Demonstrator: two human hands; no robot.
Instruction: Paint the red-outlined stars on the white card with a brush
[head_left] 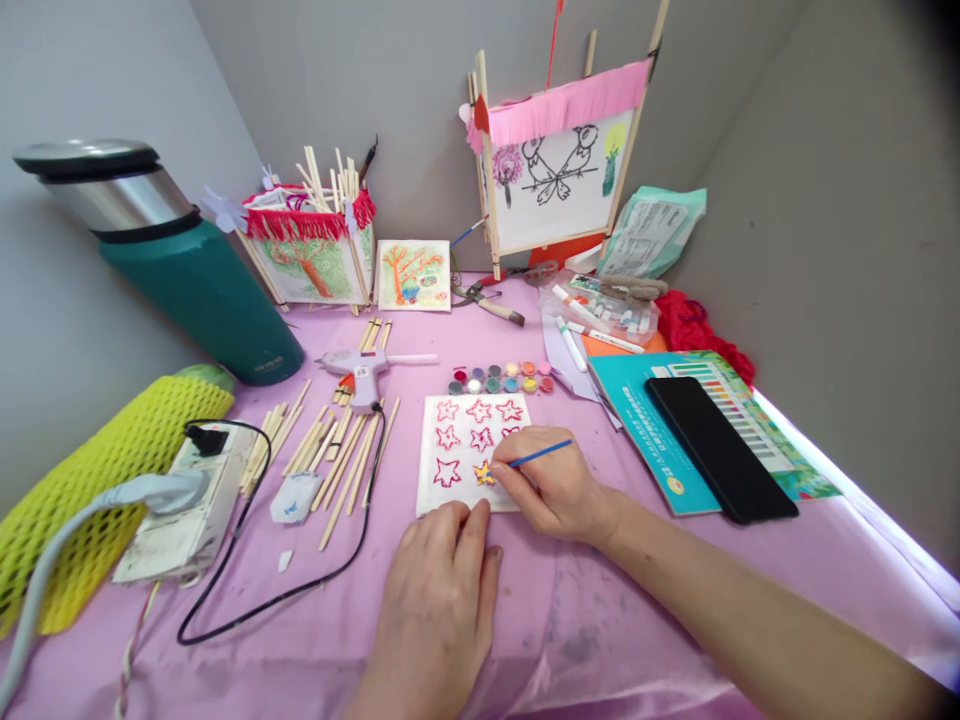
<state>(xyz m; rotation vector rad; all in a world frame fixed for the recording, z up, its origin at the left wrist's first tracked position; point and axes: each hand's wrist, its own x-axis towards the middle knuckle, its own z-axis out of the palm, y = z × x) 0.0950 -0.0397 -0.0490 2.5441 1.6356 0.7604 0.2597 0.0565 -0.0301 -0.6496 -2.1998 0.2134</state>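
My right hand [551, 485] pinches a thin blue-handled paintbrush [541, 453], its tip hidden behind my fingers. A white square sheet [465, 440] lies under it with rows of red star outlines. The bottom middle star [484, 473] shows yellow paint, right by my fingertips. Flat near the sheet's lower edge rests my left hand [439, 590], palm down with nothing in it, its fingertips touching that edge. Just behind the sheet stand two rows of small paint pots [493, 384] in several colours.
Left are a glue gun [365, 375], loose wooden sticks [349, 470], a power strip [184, 510] with a cable and a teal bottle [202, 290]. A black phone [720, 450] lies on a blue booklet [645, 440] at right. Behind stands a stick-framed paper lantern [555, 225].
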